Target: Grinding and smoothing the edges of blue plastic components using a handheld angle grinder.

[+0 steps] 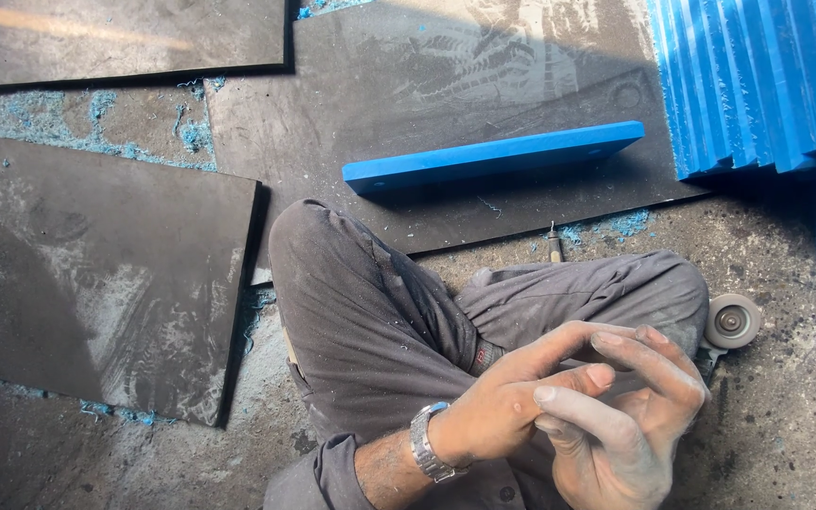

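Seen from the head camera, a person sits cross-legged on a dusty workshop floor, both hands meeting over the lap. The left hand [498, 401], a metal wristwatch [430, 442] on its wrist, has its fingers stretched out and holds nothing; the dust-coated right hand [630, 420] lies against it, its thumb and fingers loosely curled over the left fingers, gripping no tool. Just beyond the right hand, past the knee of the grey trousers [380, 321], a small grinder wheel [732, 321] rests on the floor. Well ahead of both hands, a blue plastic bar [493, 157] lies flat on a black rubber sheet [351, 94]. A stack of blue slabs [757, 80] rises farther off on the right-hand side, and blue shavings [191, 137] litter the floor on the left.
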